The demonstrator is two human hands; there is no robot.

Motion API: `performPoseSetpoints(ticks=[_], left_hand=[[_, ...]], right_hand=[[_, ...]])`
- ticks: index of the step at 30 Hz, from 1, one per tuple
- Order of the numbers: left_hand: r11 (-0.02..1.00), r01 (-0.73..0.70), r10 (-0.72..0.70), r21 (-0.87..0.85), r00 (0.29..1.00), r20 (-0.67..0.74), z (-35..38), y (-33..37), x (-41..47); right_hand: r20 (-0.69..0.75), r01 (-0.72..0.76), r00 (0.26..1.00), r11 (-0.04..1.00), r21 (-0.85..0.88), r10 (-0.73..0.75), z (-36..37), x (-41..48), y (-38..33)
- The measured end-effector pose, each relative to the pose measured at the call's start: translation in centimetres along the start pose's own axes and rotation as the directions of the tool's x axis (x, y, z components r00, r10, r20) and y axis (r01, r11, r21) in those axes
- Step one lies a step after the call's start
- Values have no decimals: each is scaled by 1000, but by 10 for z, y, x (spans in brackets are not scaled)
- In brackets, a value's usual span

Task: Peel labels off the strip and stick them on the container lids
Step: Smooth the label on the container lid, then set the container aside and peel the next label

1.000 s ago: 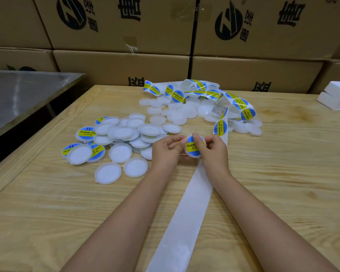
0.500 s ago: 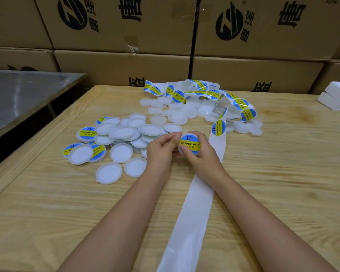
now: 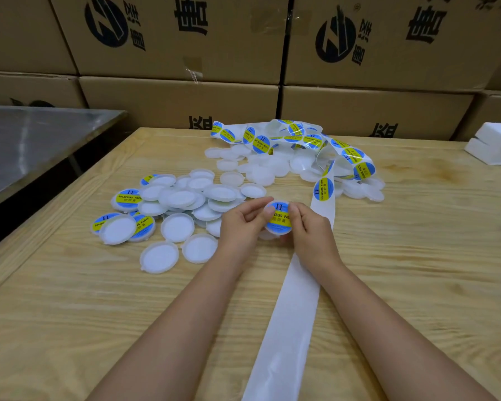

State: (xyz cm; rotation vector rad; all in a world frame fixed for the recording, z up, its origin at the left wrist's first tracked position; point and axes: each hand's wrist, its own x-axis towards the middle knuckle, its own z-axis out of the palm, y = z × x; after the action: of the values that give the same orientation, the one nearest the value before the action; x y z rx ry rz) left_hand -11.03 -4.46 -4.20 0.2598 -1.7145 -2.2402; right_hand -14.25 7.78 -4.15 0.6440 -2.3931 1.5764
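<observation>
Both hands meet over the wooden table point(image 3: 417, 256), gripping one round white lid point(image 3: 278, 219) between them. Left hand point(image 3: 242, 224) pinches the lid's left edge, thumb pressed on the blue-and-yellow label point(image 3: 279, 224) stuck to its top. Right hand point(image 3: 313, 230) clasps the right edge, thumb also on the label.

Label strip point(image 3: 289, 314): bare white backing runs from the near table edge under the right hand, then curls into a loose heap point(image 3: 301, 137) at the far side, labels on it. Nearest unpeeled label point(image 3: 323, 189) sits just beyond the hands.

Pile of lids point(image 3: 182, 204) left of the hands, a few labelled point(image 3: 128, 198), most plain. More plain lids point(image 3: 261, 169) under the strip heap. Cardboard boxes point(image 3: 185, 39) stacked behind.
</observation>
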Motion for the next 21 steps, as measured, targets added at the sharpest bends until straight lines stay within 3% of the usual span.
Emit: performPoseSetpoints(ticks=[7,10,13,16,18,21], left_hand=[[991,-108,115,83,991,-75,2,2,-3],[934,-258,313,248,925,-214,0,4,-3],[742,-397,575,540,791,-207,-7,10,-3],[421,-413,756,808,652,-61,-16,11,2],[298,-332,766,895,642,-16,-22,10,4],[288,-204,689,936,723,-54,-25,7,5]], right_hand=[[-99,-92,990,993,75,99,1,1,-2],[-251,-59,968,992,-114,29,-3,5,2],[-234,-112,972,928,-356,27,-7,9,10],[-121,-204,979,837,-508,165,-11,12,19],[-77,-187,981,778,-600,176,-15,14,21],[-57,-142,988,701,-698,144,-20,17,22]])
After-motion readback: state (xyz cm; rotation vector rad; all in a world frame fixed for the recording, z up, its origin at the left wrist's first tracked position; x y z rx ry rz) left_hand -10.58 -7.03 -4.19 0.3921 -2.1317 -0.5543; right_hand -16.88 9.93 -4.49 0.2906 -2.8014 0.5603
